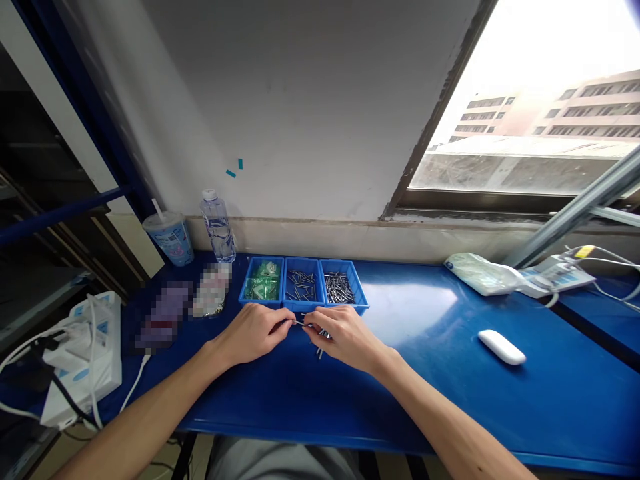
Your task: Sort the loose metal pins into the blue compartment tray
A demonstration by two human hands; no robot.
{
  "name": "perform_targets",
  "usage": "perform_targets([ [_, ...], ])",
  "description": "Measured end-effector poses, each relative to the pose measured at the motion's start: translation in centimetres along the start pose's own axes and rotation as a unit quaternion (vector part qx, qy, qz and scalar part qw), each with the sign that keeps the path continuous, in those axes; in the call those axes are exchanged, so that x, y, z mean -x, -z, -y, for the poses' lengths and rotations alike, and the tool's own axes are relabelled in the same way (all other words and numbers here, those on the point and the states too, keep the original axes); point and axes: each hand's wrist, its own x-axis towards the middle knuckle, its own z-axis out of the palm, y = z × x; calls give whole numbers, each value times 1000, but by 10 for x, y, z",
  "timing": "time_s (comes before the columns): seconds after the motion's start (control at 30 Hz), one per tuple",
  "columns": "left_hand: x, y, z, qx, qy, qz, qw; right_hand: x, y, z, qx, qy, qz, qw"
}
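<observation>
My left hand [256,331] and my right hand [341,335] meet on the blue table [410,387], just in front of three blue trays. Both hands pinch a thin metal pin [299,323] between their fingertips. My right hand also holds a few more small metal pins [321,338] under its fingers. The left tray [261,281] holds green parts. The middle tray [301,285] and the right tray [341,288] hold small metal pins.
A plastic cup with a straw [170,237] and a water bottle [218,227] stand at the back left. White boxes with cables [83,357] lie at the left edge. A white oblong device [501,347] and white packets [480,272] lie to the right.
</observation>
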Motion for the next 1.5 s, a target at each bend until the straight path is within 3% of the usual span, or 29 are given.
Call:
perform_targets([
  [1.5,1,0,-3,18,-12,-7,1000,0,1,1,-3,-21,52,998],
])
